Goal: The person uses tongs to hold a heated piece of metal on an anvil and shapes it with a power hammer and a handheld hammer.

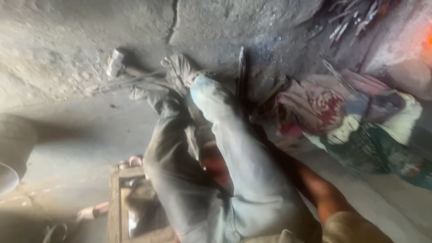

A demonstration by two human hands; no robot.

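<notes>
While looking down through a tilted, badly blurred frame, making out only the coarse layout.

Seeing two legs stretching up the middle: pale denim leg lying over grey trouser leg, feet ending near the cracked concrete floor.

Seeing right forearm coming in from the lower right in a khaki sleeve, running under the denim leg and touching it. Right hand ending behind that leg; noting a reddish patch between the legs, too blurred for calling it a hand. Not managing to tell clenched or released. Not finding the left hand anywhere in frame.

Spotting hammer lying on the floor, upper left, head pointing up-left, handle running towards the feet, well apart from the forearm.

Spotting wooden frame at bottom centre-left, just beside the grey leg. Noting dark tyre at the left edge, heap of patterned cloth on the right near the denim leg, metal rods at top right, orange glow at the far right edge.
</notes>
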